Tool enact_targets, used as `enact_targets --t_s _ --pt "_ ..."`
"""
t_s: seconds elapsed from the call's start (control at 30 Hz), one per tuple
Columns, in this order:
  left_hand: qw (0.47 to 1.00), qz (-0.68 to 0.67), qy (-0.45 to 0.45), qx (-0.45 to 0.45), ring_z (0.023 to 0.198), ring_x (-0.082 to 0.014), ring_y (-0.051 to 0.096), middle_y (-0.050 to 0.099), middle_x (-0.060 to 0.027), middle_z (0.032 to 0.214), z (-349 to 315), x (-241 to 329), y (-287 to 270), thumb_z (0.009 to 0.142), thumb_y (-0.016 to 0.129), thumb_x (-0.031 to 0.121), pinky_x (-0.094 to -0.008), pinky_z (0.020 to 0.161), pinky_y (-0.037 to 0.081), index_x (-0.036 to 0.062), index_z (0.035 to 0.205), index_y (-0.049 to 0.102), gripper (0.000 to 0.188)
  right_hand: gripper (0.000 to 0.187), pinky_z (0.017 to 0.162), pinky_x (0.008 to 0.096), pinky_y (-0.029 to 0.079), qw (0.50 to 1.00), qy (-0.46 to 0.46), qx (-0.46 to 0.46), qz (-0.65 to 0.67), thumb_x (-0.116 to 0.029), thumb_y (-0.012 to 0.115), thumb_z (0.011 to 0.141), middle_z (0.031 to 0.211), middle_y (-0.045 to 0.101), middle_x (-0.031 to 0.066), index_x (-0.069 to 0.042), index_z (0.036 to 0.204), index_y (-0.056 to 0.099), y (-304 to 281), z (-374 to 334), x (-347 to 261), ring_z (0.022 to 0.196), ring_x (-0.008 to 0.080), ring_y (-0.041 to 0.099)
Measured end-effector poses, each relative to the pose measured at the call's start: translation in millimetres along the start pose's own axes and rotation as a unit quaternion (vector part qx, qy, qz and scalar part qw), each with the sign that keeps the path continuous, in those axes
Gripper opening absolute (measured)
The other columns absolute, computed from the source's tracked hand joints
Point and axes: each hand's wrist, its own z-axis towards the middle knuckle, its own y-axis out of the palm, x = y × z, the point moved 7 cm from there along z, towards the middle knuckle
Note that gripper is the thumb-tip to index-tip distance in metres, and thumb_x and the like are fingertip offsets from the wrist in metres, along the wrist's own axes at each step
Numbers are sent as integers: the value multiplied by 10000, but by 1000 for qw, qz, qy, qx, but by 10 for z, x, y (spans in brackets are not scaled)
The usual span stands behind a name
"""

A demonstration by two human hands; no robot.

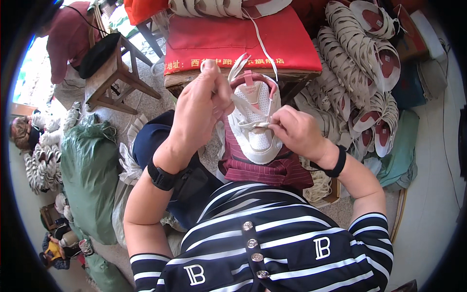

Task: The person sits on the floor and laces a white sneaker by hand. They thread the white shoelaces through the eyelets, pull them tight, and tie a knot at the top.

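Here, shoe [256, 117] nr red-topped stool [214, 41]; green sack [90, 175] L, uppers [348, 63] R.

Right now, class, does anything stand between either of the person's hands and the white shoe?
Nothing visible does. The right hand pinches lacing over the front of the white shoe; the left hand, raised beside the shoe, holds a white lace running to it.

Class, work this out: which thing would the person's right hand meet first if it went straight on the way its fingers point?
The right hand would probably meet the white shoe first, as it points leftward across it, though depth is hard to judge here.
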Motion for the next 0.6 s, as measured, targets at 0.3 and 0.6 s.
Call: enact_targets --t_s 0.3,0.6 --pt "987 -111 29 115 520 -110 218 232 43 574 -77 269 36 1102 350 344 -279 522 281 152 618 305 523 250 763 356 536 994 -89 -61 -26 -125 747 812 1031 662 112 -13 1024 676 192 -304 -435 876 253 634" --pt "976 168 139 -23 567 -112 302 336 15 611 -207 506 619 1114 297 401 -263 557 293 115 634 384 566 243 806 380 544 990 -55 -108 70 -96 724 843 1088 670 148 -1 1064 687 121 -227 -331 936 275 649"
